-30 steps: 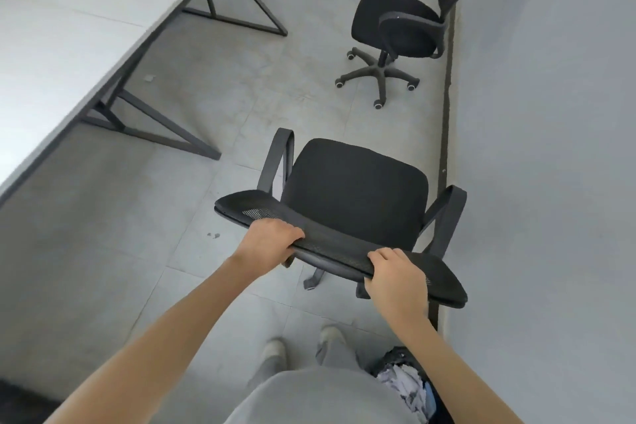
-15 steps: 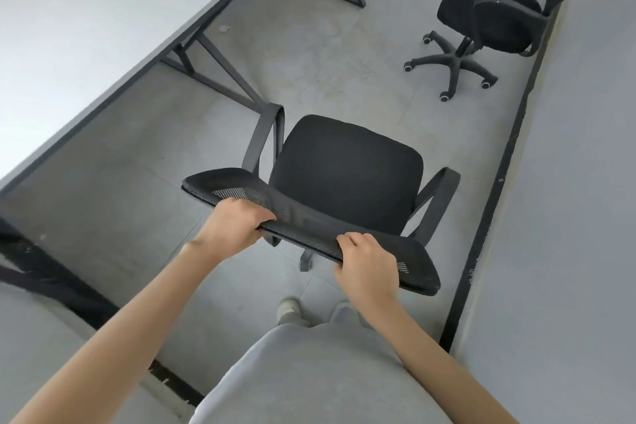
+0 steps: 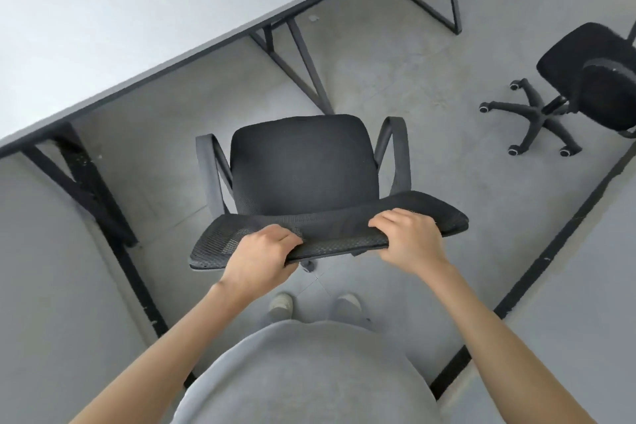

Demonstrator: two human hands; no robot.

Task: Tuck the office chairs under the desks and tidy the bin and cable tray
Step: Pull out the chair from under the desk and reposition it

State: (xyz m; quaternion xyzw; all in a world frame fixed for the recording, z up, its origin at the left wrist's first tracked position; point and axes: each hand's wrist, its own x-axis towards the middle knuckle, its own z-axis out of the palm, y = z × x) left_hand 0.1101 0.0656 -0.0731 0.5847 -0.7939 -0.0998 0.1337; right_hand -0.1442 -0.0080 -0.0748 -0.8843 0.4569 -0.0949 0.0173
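Observation:
A black mesh office chair (image 3: 303, 169) stands right in front of me, its seat facing the long grey desk (image 3: 137, 10) at the upper left. My left hand (image 3: 261, 251) and my right hand (image 3: 406, 237) both grip the top edge of its backrest. The front of the seat sits just short of the desk's black leg frame (image 3: 303, 58). A second black office chair (image 3: 592, 76) on castors stands apart at the far right, partly cut off by the frame edge. No bin or cable tray is in sight.
A grey wall with a black skirting (image 3: 557, 244) runs diagonally on the right. Another grey panel with a black edge (image 3: 137, 286) stands at the lower left. Open grey floor (image 3: 413, 62) lies between the two chairs. My feet (image 3: 282, 303) are just behind the chair.
The chair has swung round with me, from facing along the wall to facing the desk. The desk now fills the upper left, and the waste by my feet has left the view.

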